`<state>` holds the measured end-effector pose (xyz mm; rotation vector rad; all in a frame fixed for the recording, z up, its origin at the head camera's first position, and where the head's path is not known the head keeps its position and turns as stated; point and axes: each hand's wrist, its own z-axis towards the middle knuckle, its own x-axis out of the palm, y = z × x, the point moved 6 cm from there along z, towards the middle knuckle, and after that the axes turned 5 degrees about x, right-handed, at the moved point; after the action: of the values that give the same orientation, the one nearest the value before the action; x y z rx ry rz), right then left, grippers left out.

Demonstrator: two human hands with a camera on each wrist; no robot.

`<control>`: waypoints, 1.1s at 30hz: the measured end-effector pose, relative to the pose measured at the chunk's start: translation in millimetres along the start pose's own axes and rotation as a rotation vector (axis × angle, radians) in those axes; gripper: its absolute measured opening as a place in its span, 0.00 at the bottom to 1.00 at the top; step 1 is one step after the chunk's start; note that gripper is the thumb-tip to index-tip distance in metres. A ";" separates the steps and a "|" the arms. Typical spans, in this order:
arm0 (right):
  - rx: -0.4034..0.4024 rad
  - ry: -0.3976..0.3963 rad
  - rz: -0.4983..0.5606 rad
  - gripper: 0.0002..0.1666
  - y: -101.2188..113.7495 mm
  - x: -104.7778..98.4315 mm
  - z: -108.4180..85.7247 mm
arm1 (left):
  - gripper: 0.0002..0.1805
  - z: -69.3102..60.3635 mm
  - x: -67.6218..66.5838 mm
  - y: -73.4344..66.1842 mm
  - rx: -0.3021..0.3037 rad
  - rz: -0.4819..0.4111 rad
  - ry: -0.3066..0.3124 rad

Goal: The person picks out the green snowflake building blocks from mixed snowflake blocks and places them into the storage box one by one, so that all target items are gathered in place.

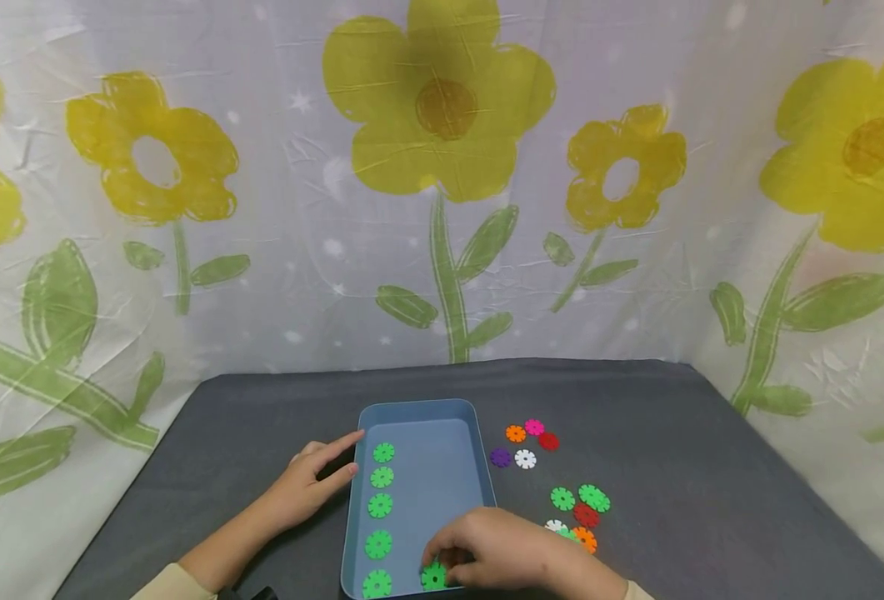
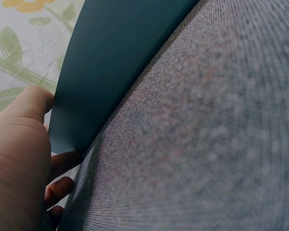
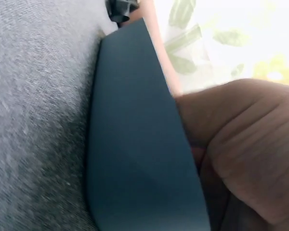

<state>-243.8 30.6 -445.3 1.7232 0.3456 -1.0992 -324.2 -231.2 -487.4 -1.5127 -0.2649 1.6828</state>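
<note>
A blue tray (image 1: 442,467) lies on the table with several green notched discs (image 1: 381,505) in a column along its left side. My left hand (image 1: 302,483) rests at the tray's left edge, thumb and index finger spread and touching it. In the left wrist view the thumb (image 2: 36,103) meets the tray's outer wall (image 2: 96,72). Over the tray's near end, my right hand (image 1: 497,546) has curled fingers and pinches another green notched disc (image 1: 433,577) low against the tray floor. The right wrist view shows mostly the tray wall (image 3: 135,130); the disc is hidden there.
Right of the tray lie loose notched discs: orange (image 1: 515,433), pink (image 1: 535,427), red (image 1: 549,441), purple (image 1: 500,457) and white (image 1: 526,459). A nearer mixed group includes green (image 1: 562,498), red (image 1: 586,515) and orange (image 1: 586,540) ones. A flowered curtain (image 1: 299,250) hangs behind the dark table.
</note>
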 end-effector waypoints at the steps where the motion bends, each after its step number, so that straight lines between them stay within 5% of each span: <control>1: -0.006 0.000 -0.015 0.13 0.6 0.6 0.2 | 0.31 0.0 0.0 0.3 -0.001 0.000 0.001; 13: -0.059 0.064 0.021 0.20 9.5 -4.6 -4.4 | 0.30 0.1 0.9 2.1 0.008 0.009 -0.010; 19: -0.038 -0.057 0.005 0.19 10.7 -31.3 -15.4 | 0.30 -0.8 0.6 0.4 0.004 0.007 -0.013; 25: 0.089 -0.213 0.082 0.16 -8.6 -67.4 -35.9 | 0.31 -1.3 -0.3 -3.1 0.002 -0.003 -0.006; 33: 0.308 -0.255 0.155 0.17 -64.0 -96.0 -58.7 | 0.31 -1.1 -0.1 0.4 -0.012 0.006 -0.003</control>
<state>-309.0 134.2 -403.0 1.8127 -0.1219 -1.2880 -323.4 -231.9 -487.8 -1.5211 -0.2729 1.6915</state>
